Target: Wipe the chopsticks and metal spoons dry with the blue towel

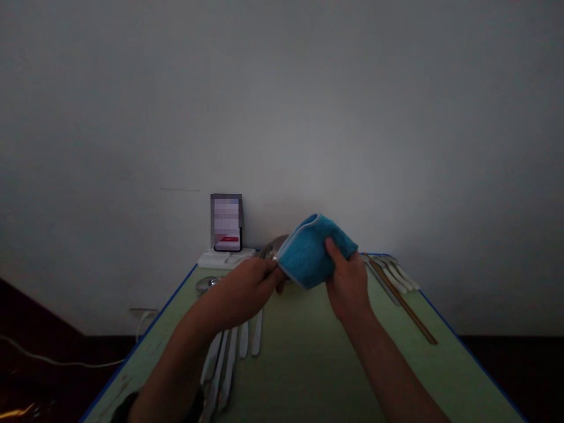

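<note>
A folded blue cloth (308, 258) with a pale edge is held up above the middle of the table. My right hand (348, 282) grips its right side, the thumb lying across the front. My left hand (253, 285) is closed at the cloth's left corner. A small shiny glint shows by its fingertips, but what it pinches there is largely hidden. Just behind the left hand, rounded metal utensils (279, 241) are partly covered by the cloth and fingers. Under the left forearm lie several metal utensils with long flat handles (228, 370).
A phone (227, 223) stands on a white base (214, 258) against the wall. On the right of the green table (308, 364) lie brown chopsticks (409, 311) and several white-handled utensils (399, 275). The table has a blue edge. A white cable (66, 361) hangs at left.
</note>
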The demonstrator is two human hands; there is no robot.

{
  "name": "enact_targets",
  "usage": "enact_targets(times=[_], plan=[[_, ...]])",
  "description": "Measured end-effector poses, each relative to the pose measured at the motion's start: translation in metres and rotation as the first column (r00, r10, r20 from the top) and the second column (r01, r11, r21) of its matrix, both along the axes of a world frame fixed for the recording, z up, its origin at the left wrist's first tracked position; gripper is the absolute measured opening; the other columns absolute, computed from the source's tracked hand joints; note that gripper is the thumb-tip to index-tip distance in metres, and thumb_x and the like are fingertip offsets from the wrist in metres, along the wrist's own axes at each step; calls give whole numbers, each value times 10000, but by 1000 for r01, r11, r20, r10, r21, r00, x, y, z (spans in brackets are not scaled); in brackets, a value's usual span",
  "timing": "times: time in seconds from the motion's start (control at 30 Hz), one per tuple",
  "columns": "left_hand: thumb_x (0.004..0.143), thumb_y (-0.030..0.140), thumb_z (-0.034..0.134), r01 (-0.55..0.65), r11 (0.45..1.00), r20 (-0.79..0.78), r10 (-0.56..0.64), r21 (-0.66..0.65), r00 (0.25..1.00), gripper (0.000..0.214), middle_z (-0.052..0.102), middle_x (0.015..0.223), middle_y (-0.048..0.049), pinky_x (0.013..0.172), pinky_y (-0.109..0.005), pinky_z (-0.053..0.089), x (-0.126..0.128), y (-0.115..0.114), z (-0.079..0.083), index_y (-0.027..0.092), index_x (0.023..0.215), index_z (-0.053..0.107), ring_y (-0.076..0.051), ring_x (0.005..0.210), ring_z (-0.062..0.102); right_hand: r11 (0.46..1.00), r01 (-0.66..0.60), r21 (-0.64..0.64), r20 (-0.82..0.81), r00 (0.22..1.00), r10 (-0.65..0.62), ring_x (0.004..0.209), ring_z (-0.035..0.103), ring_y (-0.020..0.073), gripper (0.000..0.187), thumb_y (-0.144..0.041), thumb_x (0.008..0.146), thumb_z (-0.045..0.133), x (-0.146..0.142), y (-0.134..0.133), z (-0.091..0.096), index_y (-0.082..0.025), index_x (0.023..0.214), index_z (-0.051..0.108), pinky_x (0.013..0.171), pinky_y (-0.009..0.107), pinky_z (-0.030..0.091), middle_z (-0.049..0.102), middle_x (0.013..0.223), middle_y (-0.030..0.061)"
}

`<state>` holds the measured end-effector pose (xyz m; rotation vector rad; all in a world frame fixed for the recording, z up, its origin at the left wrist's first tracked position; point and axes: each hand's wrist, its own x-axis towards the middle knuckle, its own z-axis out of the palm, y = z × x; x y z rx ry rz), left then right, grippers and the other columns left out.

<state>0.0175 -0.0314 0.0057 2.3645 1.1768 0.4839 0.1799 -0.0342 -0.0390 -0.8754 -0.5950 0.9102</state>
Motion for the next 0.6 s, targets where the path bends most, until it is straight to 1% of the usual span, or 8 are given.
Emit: enact_targets(times=[0.07, 0.17, 0.23, 0.33, 0.43, 0.5, 0.6], plan=[[838, 315, 344, 24, 1000, -9, -24, -15, 1000, 345, 582, 614, 4, 598, -228, 379, -6, 1, 1, 176, 615, 569, -143, 610, 557, 996, -89, 0, 87, 992, 89, 884, 618, 190, 371, -352, 633, 694, 5, 0, -2, -176, 952, 626, 856, 380, 451, 677, 972, 62], [837, 307, 346, 58, 997, -12, -59, -49, 998, 349, 566, 594, 8, 607, -228, 381, -14, 2, 2, 169, 609, 572, -139, 604, 554, 970, -239, -35, 156, 958, 241, 867, 631, 205, 341, -325, 638, 700, 10, -1, -3, -168, 936, 647, 863, 405, 453, 692, 949, 69], [860, 328, 318, 78, 993, 8, -78, -87, 997, 386, 573, 604, 5, 615, -230, 385, -17, 3, 3, 163, 627, 579, -136, 613, 554, 955, -293, -48, 198, 934, 296, 881, 631, 207, 305, -310, 655, 691, 13, -3, -2, -171, 925, 656, 886, 411, 440, 694, 953, 66], [877, 370, 326, 73, 993, 79, -66, -95, 995, 375, 594, 671, -2, 616, -233, 393, -20, 5, 1, 161, 724, 597, -134, 649, 549, 942, -337, -12, 223, 917, 331, 957, 609, 195, 278, -281, 696, 663, 16, -7, 5, -197, 961, 654, 946, 402, 399, 681, 1011, 48], [872, 377, 384, 48, 995, 197, -30, -89, 980, 289, 609, 775, -10, 626, -231, 411, -24, 7, 0, 163, 903, 577, -128, 699, 550, 945, -323, 43, 163, 936, 312, 1007, 588, 188, 289, -258, 710, 651, 17, -8, 13, -222, 997, 644, 960, 394, 392, 671, 1043, 34], [872, 358, 408, 52, 993, 264, -23, -105, 964, 269, 621, 833, -21, 652, -232, 429, -27, 8, 1, 164, 982, 557, -122, 728, 562, 962, -265, 70, 85, 962, 259, 1005, 592, 196, 283, -265, 714, 645, 17, -7, 16, -235, 996, 645, 927, 403, 423, 674, 1036, 29], [864, 339, 444, 44, 991, 316, -2, -125, 949, 260, 642, 825, -19, 639, -219, 453, -33, 7, 5, 177, 1028, 565, -111, 712, 583, 985, -159, 70, 9, 987, 158, 982, 606, 211, 288, -274, 708, 647, 18, -4, 18, -240, 994, 645, 870, 415, 463, 679, 1024, 34]])
